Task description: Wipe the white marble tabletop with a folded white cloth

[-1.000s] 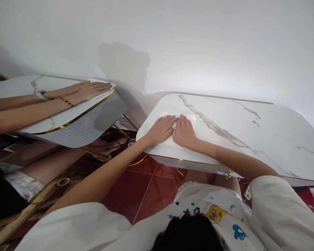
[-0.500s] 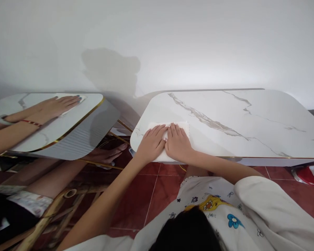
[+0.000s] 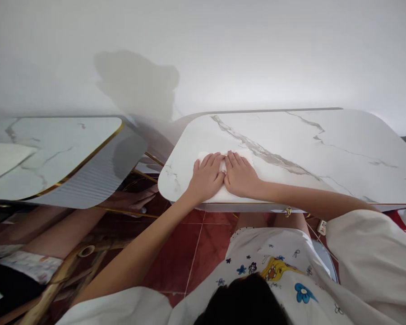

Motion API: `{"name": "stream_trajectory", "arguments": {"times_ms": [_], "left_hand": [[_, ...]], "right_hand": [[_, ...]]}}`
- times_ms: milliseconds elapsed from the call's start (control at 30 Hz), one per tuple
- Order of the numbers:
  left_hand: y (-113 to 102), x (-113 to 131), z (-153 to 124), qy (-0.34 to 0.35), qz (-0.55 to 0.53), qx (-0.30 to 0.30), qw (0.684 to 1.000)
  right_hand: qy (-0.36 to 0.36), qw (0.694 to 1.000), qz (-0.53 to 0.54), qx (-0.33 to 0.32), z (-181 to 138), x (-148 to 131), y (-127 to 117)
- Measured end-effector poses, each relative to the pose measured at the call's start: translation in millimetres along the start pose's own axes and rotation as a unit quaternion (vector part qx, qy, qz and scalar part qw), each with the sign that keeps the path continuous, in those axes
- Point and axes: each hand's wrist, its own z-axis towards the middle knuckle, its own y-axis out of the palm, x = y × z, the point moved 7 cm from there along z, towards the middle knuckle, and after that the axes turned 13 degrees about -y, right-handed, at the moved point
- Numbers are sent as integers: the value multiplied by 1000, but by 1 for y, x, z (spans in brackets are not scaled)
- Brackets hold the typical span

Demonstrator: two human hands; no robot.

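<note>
Head | left hand, right hand stay flat on cloth | co-worker's hands gone

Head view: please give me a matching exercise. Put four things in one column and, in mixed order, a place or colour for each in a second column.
Things
1. left hand
2. right hand
3. white cloth
4. floor tiles

Place or colour
a. red
b. pressed flat on the cloth's right half
c. spread on the marble table, near its front edge
d. pressed flat on the cloth's left half

Pairs: 1-d, 2-b, 3-c, 4-a
</note>
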Motion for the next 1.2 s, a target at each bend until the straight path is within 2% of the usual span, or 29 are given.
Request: {"name": "stream_trajectory", "arguments": {"times_ms": [200, 400, 633, 900, 1200], "left_hand": [[-1, 3, 59, 13, -37, 16, 999], [0, -5, 122, 9, -62, 45, 997], [2, -12, 179, 21, -86, 60, 994], [5, -16, 223, 30, -103, 67, 992], [8, -11, 245, 39, -94, 60, 993]], "right_hand": [[16, 999, -28, -4, 40, 43, -3], [2, 1000, -21, 6, 90, 87, 1], [9, 1000, -9, 15, 134, 126, 2], [18, 999, -24, 27, 165, 155, 2], [53, 998, -21, 28, 172, 170, -4]]}}
